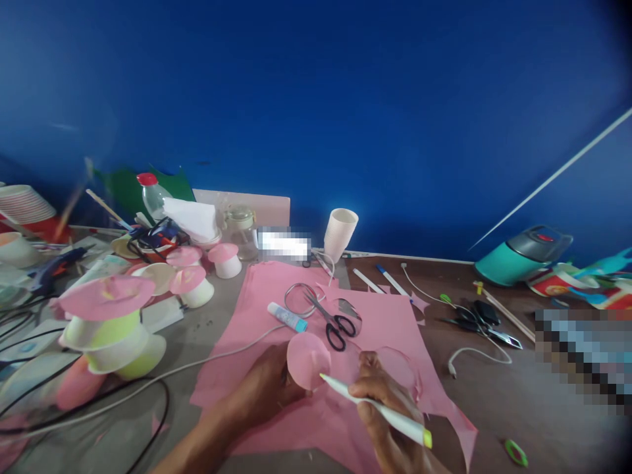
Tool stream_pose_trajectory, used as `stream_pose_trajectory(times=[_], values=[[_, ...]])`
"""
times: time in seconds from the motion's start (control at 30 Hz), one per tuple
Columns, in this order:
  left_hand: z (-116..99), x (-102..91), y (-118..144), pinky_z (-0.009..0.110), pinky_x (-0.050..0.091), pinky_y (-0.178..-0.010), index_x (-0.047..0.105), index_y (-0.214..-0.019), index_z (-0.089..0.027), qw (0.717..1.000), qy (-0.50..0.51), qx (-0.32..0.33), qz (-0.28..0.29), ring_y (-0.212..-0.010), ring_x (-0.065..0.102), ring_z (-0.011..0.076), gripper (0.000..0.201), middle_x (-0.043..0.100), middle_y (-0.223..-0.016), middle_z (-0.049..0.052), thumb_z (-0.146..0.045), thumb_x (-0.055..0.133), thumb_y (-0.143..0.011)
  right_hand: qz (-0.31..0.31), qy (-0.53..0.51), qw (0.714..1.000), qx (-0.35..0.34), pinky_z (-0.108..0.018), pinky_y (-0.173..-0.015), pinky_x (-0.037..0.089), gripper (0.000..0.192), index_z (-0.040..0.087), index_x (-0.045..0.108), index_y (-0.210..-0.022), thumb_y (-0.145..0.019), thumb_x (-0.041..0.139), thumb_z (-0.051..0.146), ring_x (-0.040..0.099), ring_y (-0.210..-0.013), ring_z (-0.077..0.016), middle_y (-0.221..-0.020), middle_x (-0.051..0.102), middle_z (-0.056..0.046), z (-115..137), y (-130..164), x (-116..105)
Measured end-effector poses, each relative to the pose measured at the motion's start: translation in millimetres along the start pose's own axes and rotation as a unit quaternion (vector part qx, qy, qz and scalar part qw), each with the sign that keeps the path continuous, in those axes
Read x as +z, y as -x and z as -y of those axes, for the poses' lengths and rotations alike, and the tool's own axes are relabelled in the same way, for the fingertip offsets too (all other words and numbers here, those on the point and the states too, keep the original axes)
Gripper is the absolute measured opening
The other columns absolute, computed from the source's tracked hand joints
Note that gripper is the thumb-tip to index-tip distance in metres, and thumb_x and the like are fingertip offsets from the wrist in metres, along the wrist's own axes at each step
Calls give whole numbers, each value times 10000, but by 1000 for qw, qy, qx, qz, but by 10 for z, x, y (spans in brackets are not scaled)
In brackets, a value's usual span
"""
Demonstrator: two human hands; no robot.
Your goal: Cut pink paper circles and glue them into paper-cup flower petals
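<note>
My left hand (269, 388) holds a small pink paper cone (307, 359) just above a sheet of pink paper (390, 322) on the table. My right hand (382, 408) grips a white pen with a yellow-green cap (378, 408), its tip touching the cone's lower edge. A pink paper circle (399, 368) lies right behind the right hand. Black-handled scissors (330, 319) and a glue stick (287, 316) rest on the sheet a little farther back, beside a clear round lid (301, 297).
Pink-topped paper-cup mushrooms (111, 322) stand at the left among cables (148, 385) and a glue gun (52, 266). A white cup (340, 232), a bottle (151, 194) and a jar (241, 227) line the blue wall. A teal flask (523, 253), pliers (486, 326) and a green ring (516, 452) lie right.
</note>
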State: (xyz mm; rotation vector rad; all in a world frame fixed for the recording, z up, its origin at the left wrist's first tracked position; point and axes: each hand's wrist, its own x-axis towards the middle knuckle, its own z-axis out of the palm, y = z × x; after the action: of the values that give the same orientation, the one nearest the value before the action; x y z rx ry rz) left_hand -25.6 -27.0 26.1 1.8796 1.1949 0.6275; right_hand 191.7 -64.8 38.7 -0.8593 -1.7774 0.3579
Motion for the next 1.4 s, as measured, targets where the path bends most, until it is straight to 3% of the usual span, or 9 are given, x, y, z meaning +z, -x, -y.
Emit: stream_pose_trajectory(times=[0.33,0.8,1.0,1.17,1.3,1.4], values=[[-18,-2,-10,239,407,-621,640,-854,-160,1000,3,1,7,-729,556,170,159,684,-849,24,-297,663,-776,19,-5,1000,7,-467,-902,493,129,231,558,-945,-909,452,168,617,-661,-192,-723,592,8,-42,72,24],[28,20,-1,253,419,-613,641,-854,-170,1000,-7,-3,4,-722,570,179,160,687,-836,24,-302,676,-771,20,-7,999,-36,-399,-727,516,134,220,556,-915,-948,427,203,609,-595,-174,-661,601,17,59,-77,16],[98,-9,46,359,496,-797,622,-1167,-155,1000,15,0,5,-932,625,275,538,691,-1122,109,-380,774,-703,-7,1,1000,-15,-429,-808,517,127,235,569,-917,-945,446,219,595,-630,-184,-679,587,13,-9,9,1],[124,-69,53,387,509,-839,461,-1365,-146,995,90,21,27,-978,607,291,918,631,-1209,142,-657,751,-660,1,-13,1000,-2,-444,-828,534,126,255,574,-954,-968,448,255,608,-633,-194,-704,598,4,11,14,-14],[89,-96,45,399,496,-887,515,-1283,-153,991,129,17,30,-1008,589,296,845,647,-1094,111,-792,564,-732,11,-30,999,-4,-422,-748,560,141,258,581,-959,-977,441,265,620,-618,-203,-670,596,5,45,3,0],[62,-97,40,407,473,-942,520,-1256,-168,990,141,13,17,-1065,575,297,780,634,-1160,119,-798,443,-802,14,-25,1000,-2,-421,-745,561,135,255,587,-966,-968,453,254,625,-640,-205,-689,608,0,41,27,14]])
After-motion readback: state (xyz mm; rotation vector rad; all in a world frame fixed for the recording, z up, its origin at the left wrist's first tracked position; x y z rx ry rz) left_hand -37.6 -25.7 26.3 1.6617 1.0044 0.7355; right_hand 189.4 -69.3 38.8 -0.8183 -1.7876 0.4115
